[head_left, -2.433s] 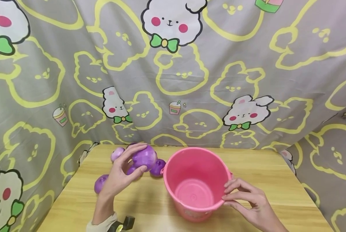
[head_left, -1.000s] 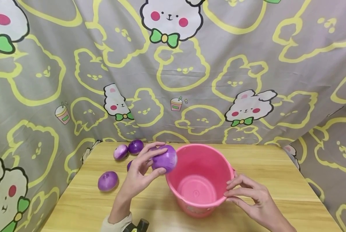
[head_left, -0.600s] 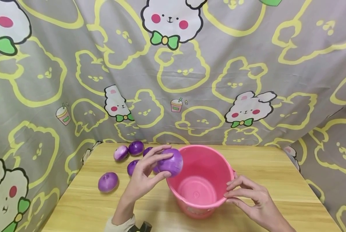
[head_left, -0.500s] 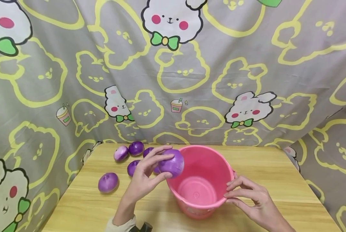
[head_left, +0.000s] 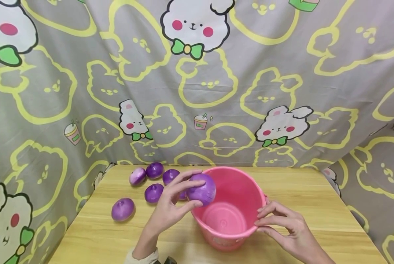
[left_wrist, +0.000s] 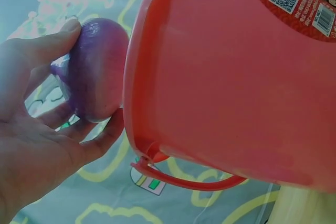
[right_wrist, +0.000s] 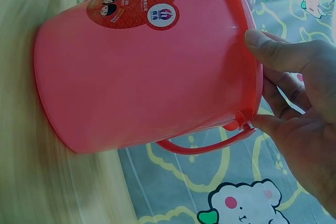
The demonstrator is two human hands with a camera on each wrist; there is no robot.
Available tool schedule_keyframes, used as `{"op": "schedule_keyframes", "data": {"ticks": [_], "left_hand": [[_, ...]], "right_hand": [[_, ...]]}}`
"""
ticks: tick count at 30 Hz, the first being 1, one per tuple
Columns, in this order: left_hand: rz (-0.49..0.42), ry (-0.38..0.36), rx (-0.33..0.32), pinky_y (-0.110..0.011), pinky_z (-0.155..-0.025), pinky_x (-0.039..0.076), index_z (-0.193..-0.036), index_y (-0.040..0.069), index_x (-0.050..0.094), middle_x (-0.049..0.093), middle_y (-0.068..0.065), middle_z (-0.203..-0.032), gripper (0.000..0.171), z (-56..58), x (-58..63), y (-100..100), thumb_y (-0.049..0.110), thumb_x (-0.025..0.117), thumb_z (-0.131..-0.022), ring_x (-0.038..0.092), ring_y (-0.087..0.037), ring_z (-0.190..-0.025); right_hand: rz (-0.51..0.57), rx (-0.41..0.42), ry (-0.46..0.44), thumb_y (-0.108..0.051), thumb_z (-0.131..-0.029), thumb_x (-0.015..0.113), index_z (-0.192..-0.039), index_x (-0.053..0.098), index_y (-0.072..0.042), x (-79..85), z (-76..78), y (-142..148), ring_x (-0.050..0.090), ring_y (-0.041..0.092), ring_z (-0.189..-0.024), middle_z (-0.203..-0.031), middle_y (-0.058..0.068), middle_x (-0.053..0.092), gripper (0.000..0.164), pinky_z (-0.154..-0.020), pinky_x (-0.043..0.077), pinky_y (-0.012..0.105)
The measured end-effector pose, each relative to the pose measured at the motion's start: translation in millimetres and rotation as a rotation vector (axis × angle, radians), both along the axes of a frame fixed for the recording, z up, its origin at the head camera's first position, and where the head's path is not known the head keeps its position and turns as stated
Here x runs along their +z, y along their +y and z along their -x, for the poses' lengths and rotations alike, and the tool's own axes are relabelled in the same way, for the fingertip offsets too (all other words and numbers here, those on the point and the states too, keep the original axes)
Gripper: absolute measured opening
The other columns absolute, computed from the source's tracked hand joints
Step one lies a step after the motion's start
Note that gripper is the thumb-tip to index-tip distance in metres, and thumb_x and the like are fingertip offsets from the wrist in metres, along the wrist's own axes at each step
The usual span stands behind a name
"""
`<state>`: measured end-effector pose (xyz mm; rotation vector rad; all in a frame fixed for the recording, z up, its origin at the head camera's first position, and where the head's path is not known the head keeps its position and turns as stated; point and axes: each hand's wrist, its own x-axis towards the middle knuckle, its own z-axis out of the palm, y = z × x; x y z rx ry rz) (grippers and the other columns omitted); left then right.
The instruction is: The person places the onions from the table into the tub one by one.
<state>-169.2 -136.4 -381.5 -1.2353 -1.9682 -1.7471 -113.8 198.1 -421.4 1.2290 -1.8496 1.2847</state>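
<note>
My left hand (head_left: 170, 207) grips a purple onion (head_left: 203, 190) between thumb and fingers, over the left rim of a pink bucket (head_left: 239, 190). In the left wrist view, the held onion (left_wrist: 97, 72) sits level with the bucket's mouth. My right hand (head_left: 287, 225) pinches the bucket's right rim, the thumb outside on the wall and some fingertips hidden behind the rim, as the right wrist view shows. The bucket stands upright, its round inner floor visible from above. Left of it lie several more onions, among them a paler one (head_left: 137, 176) and a nearer one (head_left: 122, 209).
All this rests on a wood-grain table (head_left: 315, 205). A grey curtain (head_left: 216, 91) with rabbit prints hangs behind and at both sides. The bucket's handle (left_wrist: 184, 184) hangs down along its far side. One onion (head_left: 183, 195) is partly hidden behind my left hand.
My left hand has carried the onion rightward from above the other onions to the bucket's left rim. My right hand has kept its hold on the bucket's right rim.
</note>
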Motion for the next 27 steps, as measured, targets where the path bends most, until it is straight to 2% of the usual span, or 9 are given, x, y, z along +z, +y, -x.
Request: {"op": "schedule_keyframes", "data": {"ticks": [6, 10, 14, 17, 23, 27], "left_hand": [[0.026, -0.032, 0.019, -0.043, -0.098, 0.056, -0.129, 0.012, 0.071, 0.052, -0.016, -0.149, 0.047, -1.7, -1.5, 3.0, -0.002, 0.08, -0.085, 0.052, -0.034, -0.133], [0.039, -0.03, 0.006, -0.042, -0.099, 0.055, -0.129, 0.012, 0.071, 0.052, -0.016, -0.15, 0.046, -1.8, -2.2, 4.6, 0.0, 0.081, -0.086, 0.051, -0.033, -0.135], [0.059, 0.0, -0.012, -0.043, -0.104, 0.052, -0.129, 0.012, 0.07, 0.052, -0.014, -0.151, 0.047, -0.1, -3.4, 6.7, -0.001, 0.081, -0.085, 0.049, -0.033, -0.139], [0.09, 0.014, -0.002, -0.044, -0.107, 0.05, -0.129, 0.013, 0.071, 0.053, -0.011, -0.151, 0.047, 0.2, -4.1, 7.9, 0.001, 0.082, -0.085, 0.048, -0.032, -0.14], [0.161, -0.012, 0.015, -0.045, -0.113, 0.043, -0.127, 0.017, 0.073, 0.057, -0.005, -0.149, 0.043, 0.0, -5.5, 10.4, 0.01, 0.083, -0.086, 0.048, -0.027, -0.141], [0.179, -0.005, -0.002, -0.045, -0.116, 0.04, -0.128, 0.017, 0.072, 0.06, -0.004, -0.145, 0.044, 0.7, -6.4, 11.8, 0.009, 0.083, -0.086, 0.051, -0.025, -0.138]], "right_hand": [[-0.001, -0.004, -0.007, -0.008, -0.087, 0.081, -0.103, 0.078, -0.005, -0.5, -0.4, 0.4, 0.064, 0.018, -0.109, -0.106, 0.009, 0.068, 0.017, -0.116, 0.038, 0.032], [0.0, 0.0, -0.005, -0.008, -0.087, 0.081, -0.104, 0.078, -0.006, 0.0, -0.1, 0.0, 0.064, 0.018, -0.109, -0.106, 0.009, 0.068, 0.017, -0.116, 0.037, 0.032], [0.003, 0.0, 0.0, -0.008, -0.087, 0.081, -0.103, 0.078, -0.006, 1.1, -0.2, -0.5, 0.064, 0.017, -0.109, -0.106, 0.009, 0.068, 0.016, -0.117, 0.036, 0.032], [0.003, -0.004, -0.001, -0.008, -0.088, 0.08, -0.102, 0.078, -0.005, 2.0, -1.0, -0.7, 0.064, 0.017, -0.109, -0.106, 0.009, 0.068, 0.015, -0.117, 0.036, 0.032], [-0.003, -0.012, -0.009, -0.006, -0.086, 0.082, -0.103, 0.078, -0.006, 2.5, -1.5, -0.9, 0.064, 0.017, -0.109, -0.106, 0.009, 0.068, 0.017, -0.116, 0.038, 0.031], [-0.003, -0.005, -0.01, -0.002, -0.083, 0.083, -0.103, 0.078, -0.005, 1.7, -1.1, -0.9, 0.064, 0.017, -0.109, -0.106, 0.009, 0.068, 0.021, -0.116, 0.037, 0.031]]}}
